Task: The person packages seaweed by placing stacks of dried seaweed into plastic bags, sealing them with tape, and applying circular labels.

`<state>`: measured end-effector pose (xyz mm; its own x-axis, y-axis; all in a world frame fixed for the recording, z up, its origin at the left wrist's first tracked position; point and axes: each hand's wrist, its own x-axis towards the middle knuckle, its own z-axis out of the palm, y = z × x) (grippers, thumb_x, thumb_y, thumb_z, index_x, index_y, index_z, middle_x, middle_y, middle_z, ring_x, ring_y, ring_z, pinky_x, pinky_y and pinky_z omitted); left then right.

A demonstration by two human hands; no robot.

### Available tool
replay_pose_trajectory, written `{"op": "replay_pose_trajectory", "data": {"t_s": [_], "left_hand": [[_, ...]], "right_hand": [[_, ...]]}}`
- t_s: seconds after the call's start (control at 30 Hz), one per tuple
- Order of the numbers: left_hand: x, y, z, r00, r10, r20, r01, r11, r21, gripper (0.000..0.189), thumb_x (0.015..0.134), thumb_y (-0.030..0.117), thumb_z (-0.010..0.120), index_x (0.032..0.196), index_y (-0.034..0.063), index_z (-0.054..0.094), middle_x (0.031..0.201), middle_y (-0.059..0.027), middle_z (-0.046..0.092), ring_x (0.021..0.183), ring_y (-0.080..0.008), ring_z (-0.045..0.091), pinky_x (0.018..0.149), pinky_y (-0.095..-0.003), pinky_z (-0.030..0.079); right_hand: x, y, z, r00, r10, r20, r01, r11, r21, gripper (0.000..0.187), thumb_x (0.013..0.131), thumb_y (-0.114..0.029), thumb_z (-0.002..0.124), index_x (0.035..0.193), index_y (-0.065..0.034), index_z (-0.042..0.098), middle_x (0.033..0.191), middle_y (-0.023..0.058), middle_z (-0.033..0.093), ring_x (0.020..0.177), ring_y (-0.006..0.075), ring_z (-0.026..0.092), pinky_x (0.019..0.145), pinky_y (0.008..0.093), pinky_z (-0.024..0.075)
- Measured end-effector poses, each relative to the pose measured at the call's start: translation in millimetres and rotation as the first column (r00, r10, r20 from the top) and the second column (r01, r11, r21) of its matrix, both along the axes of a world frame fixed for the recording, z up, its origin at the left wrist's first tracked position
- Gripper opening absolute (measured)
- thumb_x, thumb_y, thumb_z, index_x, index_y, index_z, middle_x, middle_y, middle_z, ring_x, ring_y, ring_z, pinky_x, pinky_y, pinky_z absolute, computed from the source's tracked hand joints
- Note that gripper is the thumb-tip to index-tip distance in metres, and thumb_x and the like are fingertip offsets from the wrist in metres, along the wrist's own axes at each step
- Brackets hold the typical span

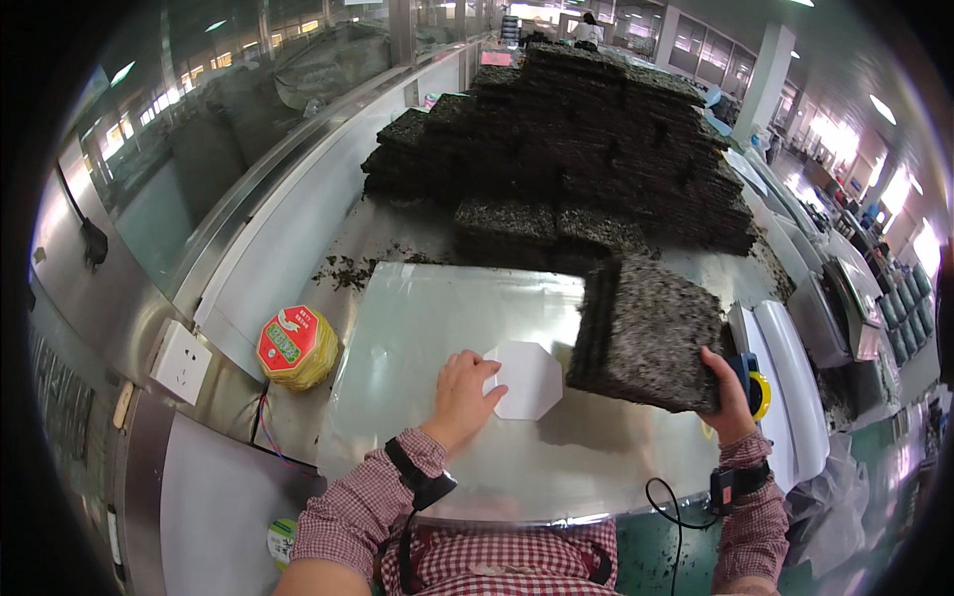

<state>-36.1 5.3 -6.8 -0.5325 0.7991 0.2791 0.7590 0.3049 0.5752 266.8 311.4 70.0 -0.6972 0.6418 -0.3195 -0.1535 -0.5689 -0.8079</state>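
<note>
My left hand point(466, 398) is at the left edge of a white octagonal card point(526, 381), its thumb and forefinger tips overlapping the edge. Whether they pinch the card or only rest on it is unclear. A thick stack of dark dried seaweed sheets point(663, 335) is tilted up in my right hand point(727, 398), gripped at its right side with the thumb on the face; the other fingers are hidden behind it. Beneath both hands lies a shiny work surface point(417, 320) covered with clear film, where the seaweed casts a shadow.
Tall piles of seaweed sheets point(566, 141) fill the far table. Yellow octagonal packs with a red label point(291, 343) sit at left, near a wall socket point(181, 363). A blue-and-yellow tape dispenser point(759, 395) and a white roll point(794, 387) lie right. A person point(589, 31) is far back.
</note>
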Motion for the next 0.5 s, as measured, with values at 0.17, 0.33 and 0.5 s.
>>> {"op": "replay_pose_trajectory", "data": {"t_s": [0.17, 0.33, 0.5], "left_hand": [[-1.2, 2.2, -26.7, 0.986, 0.164, -0.012, -0.155, 0.955, 0.253, 0.044, 0.092, 0.026, 0.072, 0.131, 0.0072, 0.064, 0.136, -0.0191, 0.053, 0.121, -0.0337, 0.052, 0.103, -0.0443, 0.046], [2.3, -11.3, 54.2, 0.135, -0.265, 0.955, -0.520, 0.801, 0.295, 0.056, 0.105, 0.028, 0.056, 0.153, 0.0038, 0.040, 0.150, -0.0135, 0.049, 0.132, -0.0264, 0.053, 0.111, -0.0414, 0.044], [-7.6, -2.0, 25.7, 0.197, -0.327, 0.924, -0.218, 0.904, 0.367, 0.064, 0.100, 0.011, 0.061, 0.157, 0.0043, 0.033, 0.142, -0.0125, 0.056, 0.125, -0.0235, 0.059, 0.103, -0.0364, 0.052]], "right_hand": [[-64.0, -58.5, -16.4, 0.980, 0.191, 0.054, -0.191, 0.982, -0.008, 0.043, 0.096, -0.030, 0.072, 0.125, 0.0006, 0.065, 0.113, 0.0110, 0.074, 0.097, 0.0230, 0.073, 0.090, 0.0371, 0.0605], [-116.1, -98.5, -16.5, 0.928, 0.320, 0.193, -0.342, 0.935, 0.097, 0.056, 0.094, -0.034, 0.074, 0.126, 0.0096, 0.060, 0.116, 0.0160, 0.070, 0.102, 0.0224, 0.071, 0.090, 0.0330, 0.0575], [-126.4, -102.2, -16.7, 0.829, 0.301, 0.472, -0.441, 0.870, 0.221, 0.063, 0.091, -0.038, 0.076, 0.125, 0.0114, 0.060, 0.113, 0.0147, 0.072, 0.095, 0.0198, 0.072, 0.087, 0.0301, 0.0580]]}}
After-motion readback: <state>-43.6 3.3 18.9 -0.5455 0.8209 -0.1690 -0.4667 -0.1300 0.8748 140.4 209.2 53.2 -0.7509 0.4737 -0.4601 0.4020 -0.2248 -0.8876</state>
